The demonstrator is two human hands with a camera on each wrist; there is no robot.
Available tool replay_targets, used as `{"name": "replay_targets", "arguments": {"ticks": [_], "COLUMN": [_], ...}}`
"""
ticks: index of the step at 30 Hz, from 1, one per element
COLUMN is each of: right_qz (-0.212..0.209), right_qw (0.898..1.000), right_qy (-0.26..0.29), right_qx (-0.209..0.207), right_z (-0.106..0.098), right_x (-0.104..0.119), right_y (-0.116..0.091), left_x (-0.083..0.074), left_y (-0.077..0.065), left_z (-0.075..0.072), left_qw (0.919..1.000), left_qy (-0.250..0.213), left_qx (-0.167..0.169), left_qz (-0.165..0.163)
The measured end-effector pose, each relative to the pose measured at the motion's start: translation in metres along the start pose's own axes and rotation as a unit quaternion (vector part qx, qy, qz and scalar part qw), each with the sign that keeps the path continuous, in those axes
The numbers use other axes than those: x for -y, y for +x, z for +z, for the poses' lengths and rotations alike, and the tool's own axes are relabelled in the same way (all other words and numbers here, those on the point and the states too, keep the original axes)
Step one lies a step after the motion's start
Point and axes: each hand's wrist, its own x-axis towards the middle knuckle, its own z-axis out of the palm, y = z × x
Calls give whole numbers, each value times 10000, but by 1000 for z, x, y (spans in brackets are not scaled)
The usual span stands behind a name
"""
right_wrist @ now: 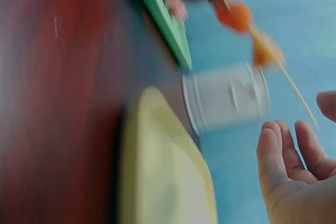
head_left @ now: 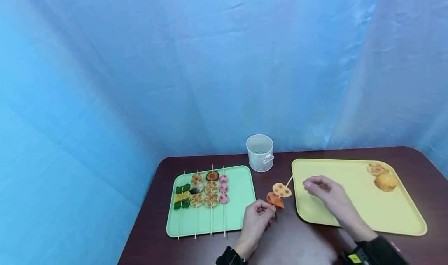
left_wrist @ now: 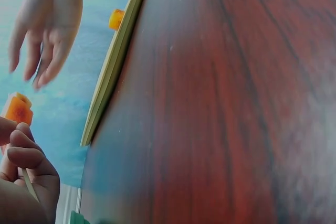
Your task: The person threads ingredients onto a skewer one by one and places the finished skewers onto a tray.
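My left hand [head_left: 254, 221] pinches a wooden skewer [head_left: 289, 180] near its lower part, between the two trays. Threaded on it are an orange wedge [head_left: 275, 200], close to the fingertips, and a pale slice with brown spots [head_left: 282, 190] above. The skewer's bare tip points up and to the right. Over the left side of the yellow tray [head_left: 360, 214] hovers my right hand [head_left: 328, 197]. In the right wrist view its fingers [right_wrist: 270, 153] are loosely bent, apart from the skewer tip, with nothing held.
A lotus root slice [head_left: 377, 169] and a round golden piece [head_left: 386, 182] lie at the yellow tray's far right. Several loaded skewers [head_left: 211, 210] lie side by side on the green tray [head_left: 241, 195]. A white bucket [head_left: 260, 156] stands behind, between the trays.
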Motion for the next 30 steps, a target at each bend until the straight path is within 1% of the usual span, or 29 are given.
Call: {"name": "replay_targets", "arguments": {"ticks": [4,8,11,13,16,18,19,21,23,27,28,30], "right_qz": [7,254,343,349,320,267,240,242,291,365,375,475], "right_qw": [9984,9936,9847,9752,9557,9390,9318,9206,9126,9017,8994,8987], "right_qy": [-514,-1048,-1617,-2029,-2633,-3081,-3257,-3514,-3689,-3956,-4027,-4103], "right_qx": [-227,-347,-553,-815,-1279,-1501,-1585,-1686,-1740,-1705,-1658,-1475], "right_z": [-47,-92,-118,-131,-146,-155,-159,-165,-169,-173,-173,-173], "right_x": [-8,-18,-27,-33,-42,-48,-50,-55,-59,-66,-68,-71], "right_y": [6,12,15,17,20,22,23,26,28,32,33,35], "left_x": [-1,0,0,0,1,1,2,4,5,4,3,3], "left_y": [1,2,2,2,2,2,2,3,3,3,3,3], "left_z": [-4,-8,-10,-10,-11,-12,-12,-12,-12,-11,-11,-11], "left_qw": [10000,9999,9999,9999,9999,9998,9998,9998,9999,9999,10000,10000], "left_qy": [19,19,5,-1,5,19,24,39,49,66,64,47], "left_qx": [-30,2,6,-6,-33,-39,-46,-62,-59,-41,-31,-36], "left_qz": [-75,-103,-105,-120,-145,-170,-170,-175,-120,-67,-66,-79]}}
